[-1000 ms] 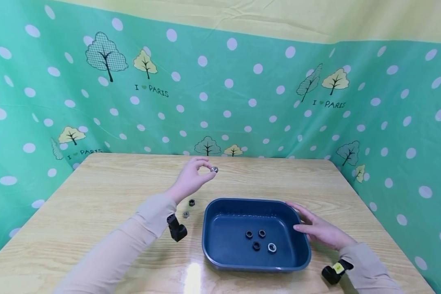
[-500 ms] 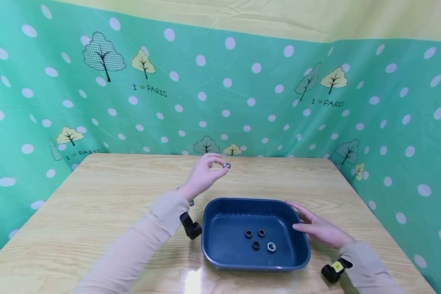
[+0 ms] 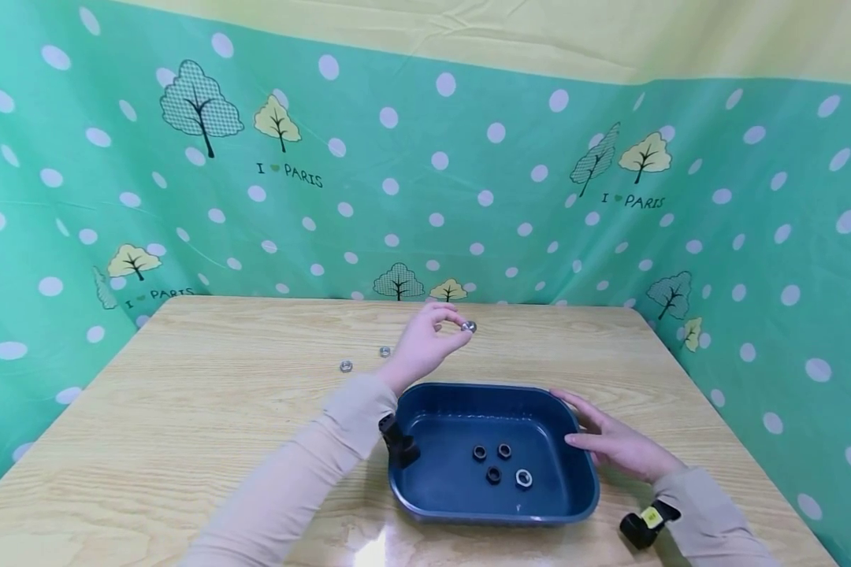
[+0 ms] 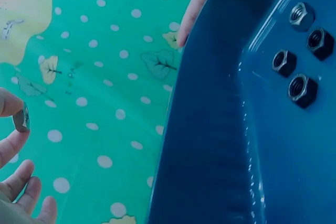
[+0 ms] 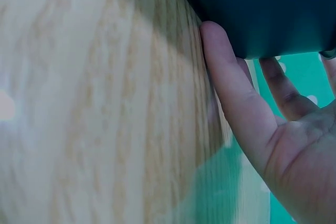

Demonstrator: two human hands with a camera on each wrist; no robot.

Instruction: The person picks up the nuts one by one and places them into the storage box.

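Between thumb and forefinger my left hand [image 3: 425, 342] pinches a silver hex nut [image 3: 469, 326], raised beyond the far rim of a dark blue plastic bin [image 3: 425, 504]. Its other fingers show loosely bent in the left wrist view, below the nut [image 4: 22, 119]. My right hand [image 3: 620, 449] holds the bin's right end, thumb over the rim and fingers against the outer wall [image 5: 252, 14]. Several nuts lie on the bin floor: dark ones such as this black nut [image 3: 494, 474], and a bright-rimmed nut [image 3: 524, 478].
Two silver nuts, one nearer [image 3: 346, 366] and one farther [image 3: 385, 352], lie on the wooden table [image 3: 220, 409] left of my left wrist. A green dotted curtain [image 3: 411, 213] hangs along the table's back and sides. My left forearm crosses the bin's left edge.
My left hand has moved right with the nut, past the bin's left end. Its arm now covers the spot where two nuts showed, and uncovers two silver ones. My right hand stays in place.
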